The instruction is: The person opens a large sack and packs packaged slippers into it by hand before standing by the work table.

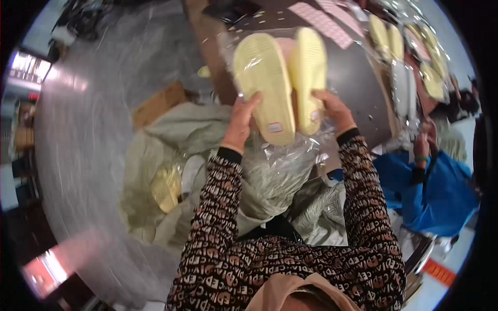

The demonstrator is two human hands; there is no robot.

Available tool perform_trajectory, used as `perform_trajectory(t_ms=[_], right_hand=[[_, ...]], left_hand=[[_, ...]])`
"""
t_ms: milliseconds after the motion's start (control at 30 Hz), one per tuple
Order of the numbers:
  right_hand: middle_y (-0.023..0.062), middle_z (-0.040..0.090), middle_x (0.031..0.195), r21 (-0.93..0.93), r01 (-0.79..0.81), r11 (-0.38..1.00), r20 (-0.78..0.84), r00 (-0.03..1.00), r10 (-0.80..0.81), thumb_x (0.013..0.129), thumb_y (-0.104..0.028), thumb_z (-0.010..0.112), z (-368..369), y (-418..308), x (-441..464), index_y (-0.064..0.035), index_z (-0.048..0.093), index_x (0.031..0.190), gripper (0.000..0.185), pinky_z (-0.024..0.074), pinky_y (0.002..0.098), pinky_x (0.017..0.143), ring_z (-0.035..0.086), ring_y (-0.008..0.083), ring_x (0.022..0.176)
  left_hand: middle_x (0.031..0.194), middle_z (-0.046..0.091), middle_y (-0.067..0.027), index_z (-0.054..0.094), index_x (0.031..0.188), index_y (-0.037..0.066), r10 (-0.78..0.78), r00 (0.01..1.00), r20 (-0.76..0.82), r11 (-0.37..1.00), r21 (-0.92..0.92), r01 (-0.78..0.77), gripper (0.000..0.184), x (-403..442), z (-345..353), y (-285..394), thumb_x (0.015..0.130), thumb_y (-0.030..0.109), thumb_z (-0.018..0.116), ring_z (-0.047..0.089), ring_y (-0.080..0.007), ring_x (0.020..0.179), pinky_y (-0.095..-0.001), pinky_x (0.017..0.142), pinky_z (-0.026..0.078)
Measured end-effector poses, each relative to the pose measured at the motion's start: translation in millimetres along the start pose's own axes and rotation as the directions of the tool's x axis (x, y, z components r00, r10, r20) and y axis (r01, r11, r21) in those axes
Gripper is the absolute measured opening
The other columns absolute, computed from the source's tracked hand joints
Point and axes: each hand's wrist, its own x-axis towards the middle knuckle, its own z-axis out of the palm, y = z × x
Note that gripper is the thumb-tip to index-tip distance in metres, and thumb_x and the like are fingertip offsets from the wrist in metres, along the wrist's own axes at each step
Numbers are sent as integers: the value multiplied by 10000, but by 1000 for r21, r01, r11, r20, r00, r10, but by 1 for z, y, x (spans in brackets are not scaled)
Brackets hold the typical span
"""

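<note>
A pair of pale yellow slippers (263,85) in a clear plastic bag is held up in front of me, ribbed soles facing me. A small white label with a pink edge (274,127) sits at the heel end of the left one. My left hand (242,120) is closed on the left slipper's outer edge, thumb over the sole. My right hand (336,111) grips the outer side of the other slipper, which is turned on edge. The fingers behind both slippers are hidden. Loose clear plastic (282,171) hangs below them.
Beyond is a dark table (353,72) with pink label sheets (321,23). More bagged slippers (386,39) lie right, near another person's hand (421,147) and blue cloth (430,194). A large pale sack (142,181) on the left holds bagged slippers; a cardboard piece (158,105) lies behind it.
</note>
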Motion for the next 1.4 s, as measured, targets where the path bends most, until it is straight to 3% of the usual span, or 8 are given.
perform_trajectory(t_ms=[200, 600, 633, 833, 1067, 1167, 1233, 1400], right_hand=[[118, 656, 1125, 288, 107, 952, -122, 990, -74, 744, -150, 693, 47, -25, -30, 28, 551, 1251, 556, 483, 331, 941, 620, 201, 1032], [150, 589, 1264, -234, 398, 887, 414, 866, -280, 596, -135, 868, 246, -50, 20, -20, 308, 1449, 1027, 464, 344, 965, 577, 245, 1130], [170, 600, 1252, -262, 534, 804, 474, 797, -374, 612, -158, 859, 263, -35, 28, -25, 270, 1470, 1049, 448, 361, 985, 594, 274, 1114], [241, 545, 1287, -567, 498, 656, 683, 730, 35, 660, -233, 809, 329, 21, 30, -91, 145, 1518, 1093, 451, 395, 945, 596, 372, 1091], [246, 544, 1269, -543, 693, 475, 746, 657, -106, 688, -196, 751, 340, 47, -11, -104, 179, 1512, 1007, 494, 390, 834, 619, 360, 1008], [221, 569, 1240, -498, 820, 282, 834, 542, -100, 720, -160, 678, 330, 71, -50, -148, 238, 1501, 896, 512, 363, 774, 633, 334, 929], [198, 543, 1288, -450, 843, -294, 885, 377, -273, 773, -147, 572, 324, 112, -109, -202, 288, 1486, 769, 520, 366, 774, 624, 339, 886], [165, 497, 1291, -150, 958, -244, 955, 76, -288, 839, -169, 479, 275, 208, -191, -169, 358, 1435, 608, 497, 456, 730, 568, 386, 979]], left_hand=[[1053, 644, -62, 546, 1215, 0, 191, 981, -24, 965, -177, -192, 522, -43, 8, 19, 778, 180, 767, 613, -168, 949, -312, 853, 492], [1309, 549, -117, 459, 1359, 32, 207, 872, -443, 944, -144, -297, 520, -206, -172, 45, 1001, 409, 451, 505, -248, 1216, -397, 1051, 392], [1261, 579, -128, 438, 1360, 24, 164, 869, -466, 956, 293, -24, 596, -220, -187, 39, 947, 441, 538, 563, -272, 1112, -425, 955, 442], [1106, 629, -211, 553, 1238, 7, 199, 843, -499, 19, 862, 506, 391, -300, -161, -1, 928, 245, 568, 594, -361, 1047, -442, 899, 465], [1136, 598, -162, 658, 1018, 21, 399, 881, -255, -173, 922, 345, 232, -414, -67, 75, 796, 67, 608, 552, -377, 1046, -445, 815, 489], [1004, 608, -137, 663, 988, 7, 535, 831, -154, -48, 976, 211, 253, -463, -52, 86, 753, 4, 568, 561, -362, 914, -438, 752, 477], [926, 619, -142, 662, 977, -1, 405, 859, -314, 118, 949, 292, 290, -503, -18, 110, 707, -32, 562, 573, -368, 844, -423, 736, 469], [805, 596, -147, 659, 970, -11, 515, 813, -271, -69, 932, 355, 311, -560, -5, 112, 676, -88, 595, 570, -333, 774, -397, 694, 453]])
